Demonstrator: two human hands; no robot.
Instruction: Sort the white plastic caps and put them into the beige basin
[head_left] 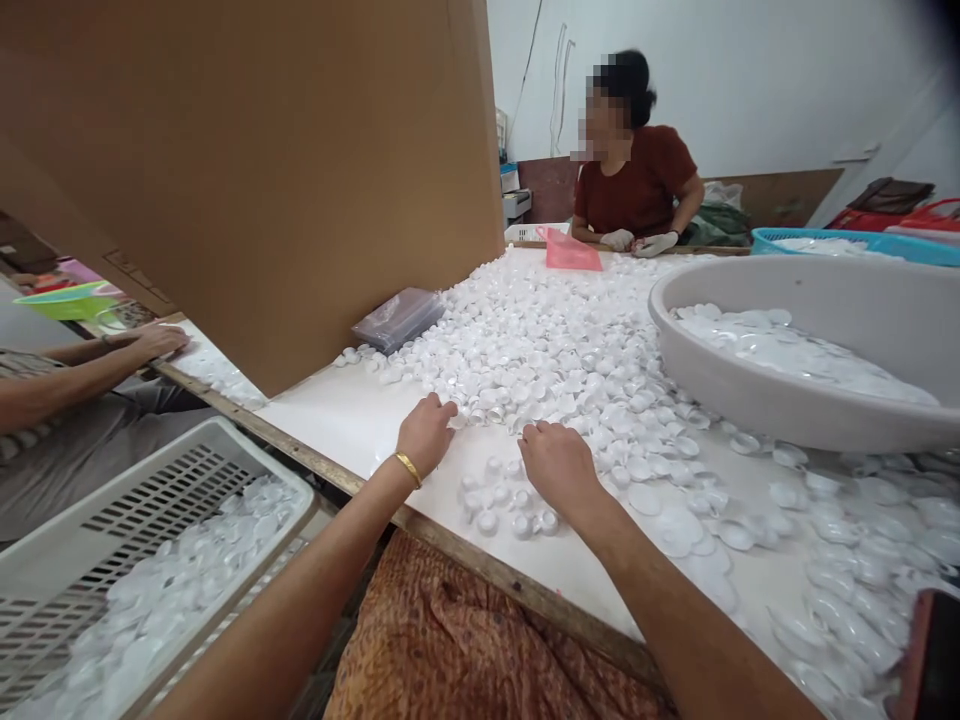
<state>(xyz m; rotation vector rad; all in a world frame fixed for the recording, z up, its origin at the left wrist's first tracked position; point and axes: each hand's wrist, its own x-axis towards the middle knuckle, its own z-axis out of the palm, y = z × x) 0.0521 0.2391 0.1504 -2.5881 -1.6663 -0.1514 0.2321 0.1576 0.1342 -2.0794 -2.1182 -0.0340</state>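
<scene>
Small white plastic cup-shaped pieces (555, 345) lie heaped over the white tabletop (319, 415). At the near edge of this heap is my left hand (427, 437), with a gold bracelet (409, 468) on its wrist. Its fingers are curled together beside the white pieces; what they hold, if anything, is hidden. My right hand (559, 467) lies a short way to the right, palm down, fingers bent at the heap's edge. The back of that hand hides whatever is under its fingers. Between my wrists sits a small separate group of white pieces (517, 508).
A large cardboard box (300, 180) stands at the left, beside a clear plastic packet (399, 318). To the right is a grey basin (772, 400) of white pieces. A white crate (217, 440) is at lower left. Across sits a gloved person (634, 185); another person's arm (97, 370) shows left.
</scene>
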